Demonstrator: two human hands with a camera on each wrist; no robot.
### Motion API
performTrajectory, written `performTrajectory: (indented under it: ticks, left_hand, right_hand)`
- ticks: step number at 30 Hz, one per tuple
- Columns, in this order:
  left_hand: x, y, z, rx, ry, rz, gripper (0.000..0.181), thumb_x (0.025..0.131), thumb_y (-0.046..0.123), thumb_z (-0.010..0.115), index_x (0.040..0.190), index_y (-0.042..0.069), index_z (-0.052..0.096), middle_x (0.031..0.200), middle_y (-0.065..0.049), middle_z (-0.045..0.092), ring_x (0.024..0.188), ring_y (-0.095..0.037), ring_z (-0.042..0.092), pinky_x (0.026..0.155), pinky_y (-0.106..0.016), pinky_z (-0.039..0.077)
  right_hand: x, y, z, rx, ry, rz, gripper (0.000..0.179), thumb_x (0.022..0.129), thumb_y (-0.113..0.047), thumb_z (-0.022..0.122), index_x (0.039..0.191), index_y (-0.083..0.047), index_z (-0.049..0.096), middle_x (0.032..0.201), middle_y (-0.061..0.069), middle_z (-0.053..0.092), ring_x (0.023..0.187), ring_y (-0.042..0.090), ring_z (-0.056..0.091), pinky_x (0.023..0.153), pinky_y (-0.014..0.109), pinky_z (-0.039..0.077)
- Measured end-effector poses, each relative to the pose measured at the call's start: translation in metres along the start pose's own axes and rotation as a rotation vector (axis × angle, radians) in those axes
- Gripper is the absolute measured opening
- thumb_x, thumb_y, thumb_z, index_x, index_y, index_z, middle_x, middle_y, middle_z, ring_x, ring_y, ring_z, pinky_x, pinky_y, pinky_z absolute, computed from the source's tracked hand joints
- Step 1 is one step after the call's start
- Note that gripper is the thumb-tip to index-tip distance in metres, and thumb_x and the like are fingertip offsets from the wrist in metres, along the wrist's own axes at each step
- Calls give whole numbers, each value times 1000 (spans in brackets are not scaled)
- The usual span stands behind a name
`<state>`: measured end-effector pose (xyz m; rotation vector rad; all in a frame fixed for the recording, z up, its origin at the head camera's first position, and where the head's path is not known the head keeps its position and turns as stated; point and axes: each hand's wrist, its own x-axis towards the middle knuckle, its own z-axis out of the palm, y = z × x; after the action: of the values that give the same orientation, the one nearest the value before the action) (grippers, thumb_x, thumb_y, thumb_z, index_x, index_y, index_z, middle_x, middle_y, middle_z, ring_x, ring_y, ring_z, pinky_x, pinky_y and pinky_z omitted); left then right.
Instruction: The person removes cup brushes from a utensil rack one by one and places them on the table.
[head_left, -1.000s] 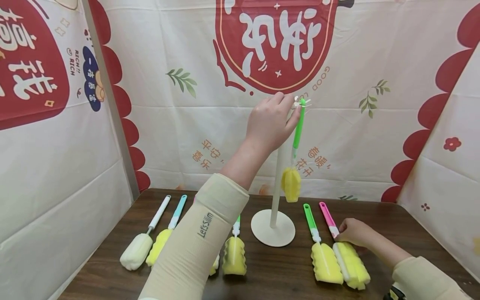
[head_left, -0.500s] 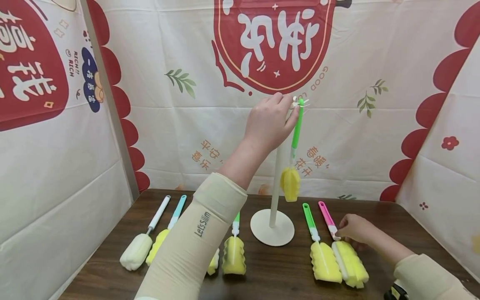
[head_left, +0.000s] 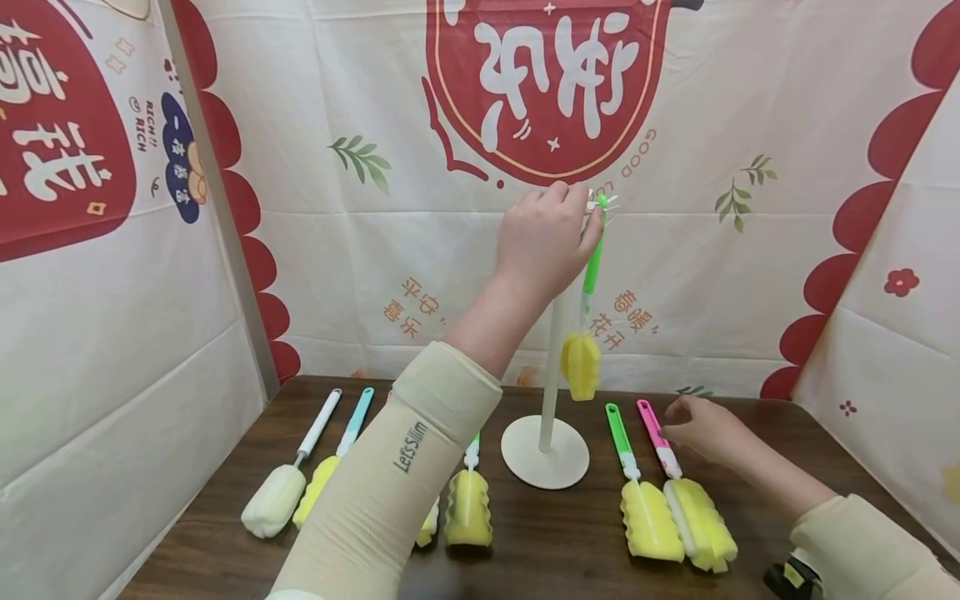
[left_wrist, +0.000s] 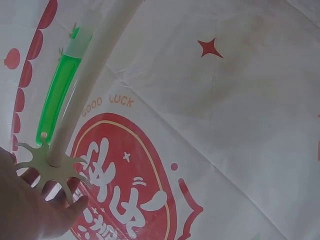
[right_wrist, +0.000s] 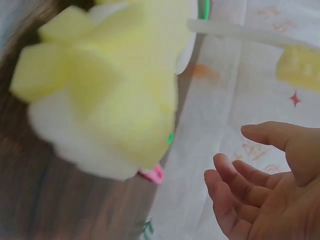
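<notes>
My left hand grips the top of a white stand, its fingers around the pronged hook plate in the left wrist view. From one prong hangs a sponge brush with a green handle and a yellow sponge head. My right hand is over the table beside the pink handle of a yellow-and-white sponge brush. In the right wrist view this hand holds nothing, its fingers loosely bent and thumb apart. Left of the pink one lies a green-handled brush.
The stand's round base rests on the dark wooden table. Toward the left lie a white brush, a blue-handled brush and another green-handled one; my left forearm partly hides this row. Printed cloth hangs behind.
My right hand has lifted away from the neck of the pink-handled brush and moved up along its handle toward the back. The left hand stays at the stand's top.
</notes>
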<state>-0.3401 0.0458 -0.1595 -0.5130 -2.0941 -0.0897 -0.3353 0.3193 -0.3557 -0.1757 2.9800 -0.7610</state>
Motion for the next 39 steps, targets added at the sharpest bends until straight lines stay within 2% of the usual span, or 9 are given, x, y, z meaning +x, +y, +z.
performTrajectory:
  ticks: [2, 6, 13, 22, 33, 39]
  left_hand:
    - [1, 2, -1, 17, 2, -12, 39, 100, 43, 41, 115, 15, 64, 105, 4, 68, 93, -12, 63, 84, -20, 46]
    - [2, 5, -3, 58, 6, -33, 39, 100, 42, 40, 115, 17, 65, 107, 5, 69, 97, -14, 64, 89, -25, 45]
    - [3, 9, -4, 103, 18, -41, 39, 101, 40, 37, 115, 18, 65, 108, 4, 70, 99, -14, 65, 90, -27, 46]
    - [1, 8, 4, 120, 116, -4, 32, 102, 36, 40, 107, 16, 66, 100, 3, 70, 96, -14, 65, 90, -29, 47]
    - [-1, 8, 8, 110, 127, -5, 32, 100, 38, 45, 111, 16, 65, 105, 4, 69, 97, -14, 65, 94, -29, 45]
    - [-4, 5, 8, 16, 140, 18, 30, 100, 35, 46, 110, 14, 64, 101, 2, 69, 94, -14, 66, 92, -27, 46]
  right_hand:
    - [-1, -8, -2, -16, 28, -36, 51, 86, -30, 72, 115, 10, 55, 102, 22, 61, 86, 31, 59, 70, 45, 53]
    - [-5, -24, -3, -11, 85, -102, 48, 89, -31, 70, 115, 7, 57, 102, 21, 63, 90, 34, 60, 72, 48, 52]
    - [-11, -52, -1, 58, 194, -210, 40, 92, -28, 66, 118, 1, 58, 95, 11, 64, 83, 24, 60, 69, 40, 50]
    - [-14, -77, -1, 137, 258, -258, 36, 94, -26, 64, 119, -1, 59, 97, 9, 64, 86, 24, 60, 70, 36, 49]
    - [-15, -93, 0, 171, 296, -288, 32, 95, -23, 63, 120, -3, 58, 95, 7, 63, 87, 24, 59, 68, 35, 48]
    - [-17, -96, 0, 203, 314, -300, 34, 95, -27, 62, 122, -6, 57, 97, 8, 63, 90, 25, 58, 69, 36, 47]
